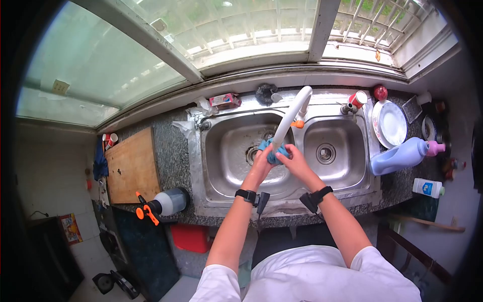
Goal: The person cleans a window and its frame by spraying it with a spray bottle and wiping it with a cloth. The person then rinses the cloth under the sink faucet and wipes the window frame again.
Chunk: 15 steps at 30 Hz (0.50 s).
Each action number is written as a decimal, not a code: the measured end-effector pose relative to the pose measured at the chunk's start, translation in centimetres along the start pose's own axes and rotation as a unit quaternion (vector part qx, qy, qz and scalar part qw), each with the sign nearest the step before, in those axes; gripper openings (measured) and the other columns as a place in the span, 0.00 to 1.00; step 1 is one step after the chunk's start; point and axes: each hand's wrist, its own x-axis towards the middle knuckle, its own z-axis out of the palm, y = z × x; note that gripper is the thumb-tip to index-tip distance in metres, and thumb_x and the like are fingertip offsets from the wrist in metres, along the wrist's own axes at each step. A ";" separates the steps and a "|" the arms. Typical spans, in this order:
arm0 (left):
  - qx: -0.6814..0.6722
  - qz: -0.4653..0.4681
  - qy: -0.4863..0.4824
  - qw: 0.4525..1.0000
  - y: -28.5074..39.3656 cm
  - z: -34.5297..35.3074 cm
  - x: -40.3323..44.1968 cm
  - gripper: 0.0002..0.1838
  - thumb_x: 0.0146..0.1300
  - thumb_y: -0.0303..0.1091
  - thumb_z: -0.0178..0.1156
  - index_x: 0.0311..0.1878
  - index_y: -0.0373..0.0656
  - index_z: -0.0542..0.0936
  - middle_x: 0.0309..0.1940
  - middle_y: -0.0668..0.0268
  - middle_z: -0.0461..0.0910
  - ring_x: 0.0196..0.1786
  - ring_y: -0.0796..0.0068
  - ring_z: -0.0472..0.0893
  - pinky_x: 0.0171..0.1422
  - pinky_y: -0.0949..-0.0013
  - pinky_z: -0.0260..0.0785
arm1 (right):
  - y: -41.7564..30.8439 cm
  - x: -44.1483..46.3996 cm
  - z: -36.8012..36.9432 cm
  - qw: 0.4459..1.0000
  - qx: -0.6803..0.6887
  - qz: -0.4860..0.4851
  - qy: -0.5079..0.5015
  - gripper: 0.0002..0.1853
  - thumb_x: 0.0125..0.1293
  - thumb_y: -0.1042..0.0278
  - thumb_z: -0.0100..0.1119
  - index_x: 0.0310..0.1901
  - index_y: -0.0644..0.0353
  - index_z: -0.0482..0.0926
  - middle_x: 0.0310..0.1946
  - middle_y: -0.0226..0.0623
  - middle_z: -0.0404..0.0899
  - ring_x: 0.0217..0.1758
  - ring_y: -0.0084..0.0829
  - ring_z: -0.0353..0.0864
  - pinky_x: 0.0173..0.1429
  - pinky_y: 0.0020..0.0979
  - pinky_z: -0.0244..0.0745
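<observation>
A blue cloth (273, 157) is bunched between my two hands, over the right side of the large sink basin (221, 146). My left hand (261, 163) closes on the cloth from the left. From the right, my right hand (295, 162) grips it with bent fingers. The white faucet (292, 116) arches toward me, and its spout end hangs right above the cloth. Whether water is running I cannot make out. Part of the cloth is hidden behind my fingers and the spout.
The small basin (334, 146) lies to the right. Beyond it are stacked plates (392, 124), a lavender bottle (400, 157) and a white bottle (427, 187). At left are a wooden cutting board (133, 168) and a spray bottle (171, 201). A pink box (225, 101) stands behind the sink.
</observation>
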 end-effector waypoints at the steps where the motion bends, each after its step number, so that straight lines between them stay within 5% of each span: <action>1: 0.037 0.003 -0.035 0.999 0.5 0.0 -0.9 0.19 0.75 0.41 0.55 0.62 0.41 0.71 0.57 0.61 0.77 0.57 0.66 0.80 0.61 0.49 0.76 | 1.0 0.4 0.2 1.000 0.001 0.003 0.001 0.23 0.69 0.58 0.65 0.58 0.63 0.74 0.46 0.33 0.80 0.41 0.18 0.77 0.41 0.23 0.74; 2: 0.127 0.015 -0.018 0.992 0.8 0.1 -1.7 0.22 0.74 0.36 0.57 0.67 0.41 0.68 0.58 0.61 0.77 0.60 0.63 0.79 0.66 0.45 0.73 | 1.9 1.0 0.1 1.000 0.001 0.010 0.006 0.22 0.68 0.57 0.67 0.55 0.63 0.75 0.43 0.33 0.81 0.40 0.20 0.77 0.42 0.26 0.74; 6: 0.106 0.023 0.021 0.994 1.3 -1.7 -3.0 0.25 0.75 0.36 0.56 0.71 0.43 0.65 0.58 0.61 0.77 0.59 0.62 0.79 0.67 0.46 0.72 | -0.4 0.1 0.4 0.998 0.024 -0.010 0.061 0.13 0.69 0.65 0.63 0.49 0.63 0.78 0.36 0.28 0.80 0.37 0.18 0.75 0.41 0.25 0.72; 12: -0.145 -0.056 -0.048 0.987 1.2 -5.2 -2.0 0.22 0.77 0.44 0.53 0.69 0.46 0.71 0.59 0.61 0.77 0.56 0.68 0.81 0.59 0.57 0.78 | -2.4 -0.2 2.3 0.995 0.095 -0.011 -0.005 0.09 0.69 0.71 0.60 0.47 0.62 0.79 0.33 0.25 0.77 0.35 0.16 0.73 0.41 0.24 0.71; 15: 0.053 0.009 0.007 0.999 1.6 -4.7 -2.4 0.23 0.76 0.48 0.54 0.67 0.46 0.74 0.59 0.61 0.78 0.55 0.69 0.82 0.57 0.60 0.79 | -3.0 0.1 3.3 0.990 -0.025 -0.099 0.100 0.09 0.69 0.67 0.61 0.44 0.63 0.81 0.28 0.24 0.76 0.32 0.16 0.71 0.37 0.26 0.70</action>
